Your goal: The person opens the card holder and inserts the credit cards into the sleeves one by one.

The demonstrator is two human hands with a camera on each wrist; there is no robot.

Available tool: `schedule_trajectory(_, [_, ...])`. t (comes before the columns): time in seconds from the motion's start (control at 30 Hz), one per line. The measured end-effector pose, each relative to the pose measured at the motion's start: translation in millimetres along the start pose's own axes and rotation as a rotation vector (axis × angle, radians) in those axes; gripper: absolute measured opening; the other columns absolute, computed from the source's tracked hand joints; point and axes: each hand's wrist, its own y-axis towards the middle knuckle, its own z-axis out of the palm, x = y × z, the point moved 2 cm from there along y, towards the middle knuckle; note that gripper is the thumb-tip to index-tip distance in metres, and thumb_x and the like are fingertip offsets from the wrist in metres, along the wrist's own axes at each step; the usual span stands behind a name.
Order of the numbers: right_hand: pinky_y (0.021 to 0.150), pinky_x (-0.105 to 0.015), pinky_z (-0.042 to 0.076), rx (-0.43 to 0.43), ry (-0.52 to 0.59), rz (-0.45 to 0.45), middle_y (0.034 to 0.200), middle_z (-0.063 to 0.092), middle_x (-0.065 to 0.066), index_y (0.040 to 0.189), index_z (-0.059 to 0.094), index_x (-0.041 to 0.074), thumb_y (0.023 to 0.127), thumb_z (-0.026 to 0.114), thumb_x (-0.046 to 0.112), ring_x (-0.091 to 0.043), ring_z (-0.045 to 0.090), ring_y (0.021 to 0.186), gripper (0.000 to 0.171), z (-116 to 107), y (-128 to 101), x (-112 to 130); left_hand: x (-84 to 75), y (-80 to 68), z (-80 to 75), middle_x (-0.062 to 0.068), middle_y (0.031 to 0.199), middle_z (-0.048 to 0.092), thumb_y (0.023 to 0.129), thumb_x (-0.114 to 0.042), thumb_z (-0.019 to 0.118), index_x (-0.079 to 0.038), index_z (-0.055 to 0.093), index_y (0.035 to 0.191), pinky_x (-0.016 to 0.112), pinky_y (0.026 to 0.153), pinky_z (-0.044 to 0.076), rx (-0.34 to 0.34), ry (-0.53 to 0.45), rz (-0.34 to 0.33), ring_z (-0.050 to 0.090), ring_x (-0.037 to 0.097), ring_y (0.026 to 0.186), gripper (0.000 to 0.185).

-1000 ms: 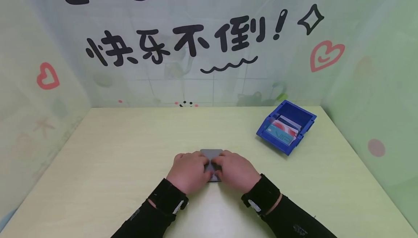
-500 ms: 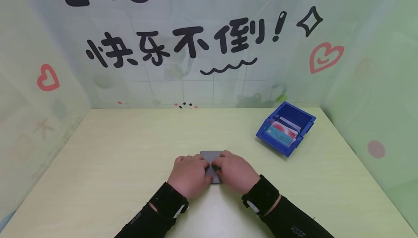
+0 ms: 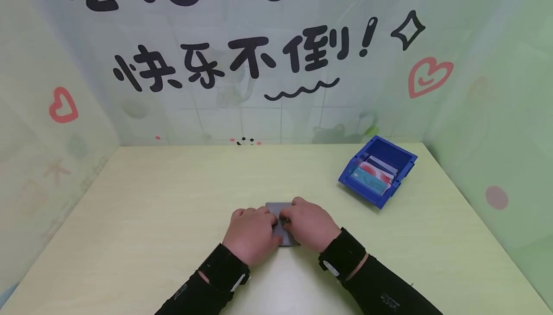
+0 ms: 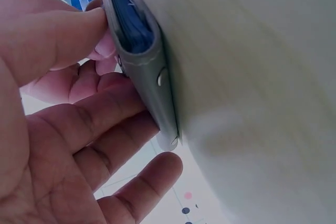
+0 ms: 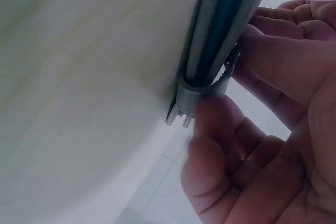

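Observation:
A grey card holder [image 3: 276,208] lies on the pale table [image 3: 151,199] near the front middle. Both hands cover most of it. My left hand [image 3: 255,231] grips its left side and my right hand [image 3: 308,226] grips its right side, fingertips meeting over the middle. In the left wrist view the card holder [image 4: 149,77] shows a blue lining and a metal snap, with my left hand's [image 4: 79,129] thumb and curled fingers on it. In the right wrist view the card holder [image 5: 220,30] is slightly parted, with my right hand's [image 5: 262,129] fingers curled against it.
A blue plastic bin [image 3: 402,154] stands at the back right and holds several cards [image 3: 371,176] standing on edge. Printed green walls close off the table at the back and on both sides.
Both hands stay on the card holder. Its near end has turned slightly to the right and the fingers have shifted a little over it.

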Motion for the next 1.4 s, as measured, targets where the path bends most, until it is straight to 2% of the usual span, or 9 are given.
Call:
schedule_trajectory(0.23, [0.059,-0.021,0.041,0.026,0.017,0.033,0.079,0.050,0.001,0.095,0.073,0.011,0.096,0.077,0.013,-0.011,0.044,0.072,0.004,1.9,-0.4,-0.3,-0.2,-0.5,4.3,-0.001,0.103,0.069,0.090,-0.037,0.079,-0.017,0.077,0.102,0.055,0.101,0.046,-0.006,-0.005,0.007,0.066,0.028,0.098,0.023])
schedule_trajectory(0.37, [0.062,-0.020,0.043,0.022,0.030,0.018,0.081,0.052,0.001,0.097,0.073,0.011,0.095,0.076,0.010,-0.011,0.045,0.074,0.003,2.4,-0.8,-0.2,0.8,0.2,5.7,-0.001,0.104,0.069,0.090,-0.038,0.078,-0.017,0.077,0.103,0.055,0.101,0.046,-0.003,-0.009,0.004,0.065,0.028,0.099,0.024])
schedule_trajectory(0.93, [0.066,-0.023,0.045,0.079,0.144,0.052,0.086,0.055,0.002,0.093,0.067,0.012,0.099,0.071,0.006,-0.012,0.049,0.077,0.009,1.3,2.5,-1.5,0.9,-1.8,7.6,-0.001,0.108,0.070,0.090,-0.038,0.079,-0.017,0.077,0.105,0.054,0.102,0.046,0.000,-0.017,-0.005,0.065,0.027,0.101,0.026])
schedule_trajectory(1.4, [0.066,-0.024,0.045,0.056,0.150,0.032,0.084,0.055,0.001,0.088,0.062,0.011,0.099,0.068,0.002,-0.011,0.050,0.075,0.015,-0.1,0.5,-4.4,0.7,-0.3,4.3,0.000,0.109,0.070,0.090,-0.037,0.080,-0.016,0.077,0.106,0.055,0.102,0.045,0.001,-0.007,0.000,0.066,0.028,0.101,0.026])
